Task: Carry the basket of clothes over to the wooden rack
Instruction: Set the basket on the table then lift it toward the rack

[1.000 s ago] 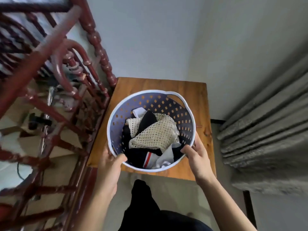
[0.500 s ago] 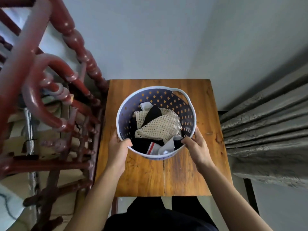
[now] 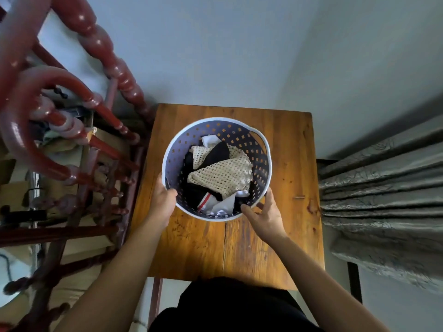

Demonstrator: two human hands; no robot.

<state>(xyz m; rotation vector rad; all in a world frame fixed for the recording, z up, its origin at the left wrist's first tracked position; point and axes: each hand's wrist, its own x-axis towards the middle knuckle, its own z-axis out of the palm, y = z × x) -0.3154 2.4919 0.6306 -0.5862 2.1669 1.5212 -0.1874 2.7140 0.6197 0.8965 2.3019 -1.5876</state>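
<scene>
A round lavender basket [image 3: 217, 120] with a white rim and square holes stands on a wooden table [image 3: 287, 149]. It holds clothes: a cream mesh piece [image 3: 224, 176] over black and white garments. My left hand [image 3: 163, 202] grips the rim on its near left side, thumb inside. My right hand [image 3: 267, 216] holds the near right rim, thumb against the edge and fingers curled around the outside. The dark red wooden rack [image 3: 115, 65] with turned spindles rises right beside the table on the left.
A grey curtain [image 3: 383, 192] hangs close to the table's right edge. A pale wall [image 3: 215, 56] stands behind the table. Boxes and clutter [image 3: 60, 149] show through the rack's bars. My dark trousers [image 3: 227, 307] are at the table's near edge.
The basket has moved from the table's near edge to over its middle and come down onto it. Both hands stayed on the rim, and the view has closed in on the table.
</scene>
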